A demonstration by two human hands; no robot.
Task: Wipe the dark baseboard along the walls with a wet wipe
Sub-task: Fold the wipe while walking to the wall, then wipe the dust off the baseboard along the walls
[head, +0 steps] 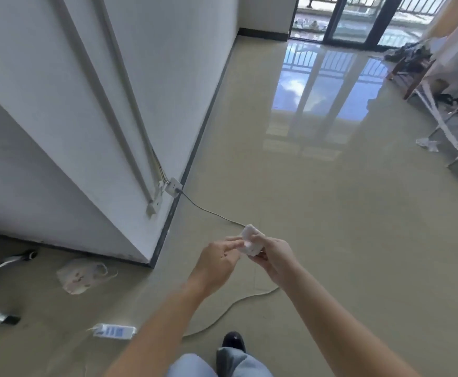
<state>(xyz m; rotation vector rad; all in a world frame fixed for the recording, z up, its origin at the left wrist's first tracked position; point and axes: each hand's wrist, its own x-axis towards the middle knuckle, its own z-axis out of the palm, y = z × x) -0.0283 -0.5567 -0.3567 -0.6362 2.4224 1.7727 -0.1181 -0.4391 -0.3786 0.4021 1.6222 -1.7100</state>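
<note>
A white wet wipe (250,240), bunched up, is held in front of me above the floor. My right hand (274,258) grips it from the right and below. My left hand (217,261) pinches its left edge with thumb and fingertips. The dark baseboard (195,148) runs along the foot of the white wall from the corner near my hands toward the far balcony door. A second stretch of baseboard (67,247) runs left from that corner. Both hands are to the right of the corner, well above the baseboard.
A wall socket (174,187) sits low on the wall with a grey cable (211,212) trailing over the floor. A power strip (113,331), a used face mask (82,274) and chair legs (2,263) lie at left. A clothes rack (445,115) stands at right.
</note>
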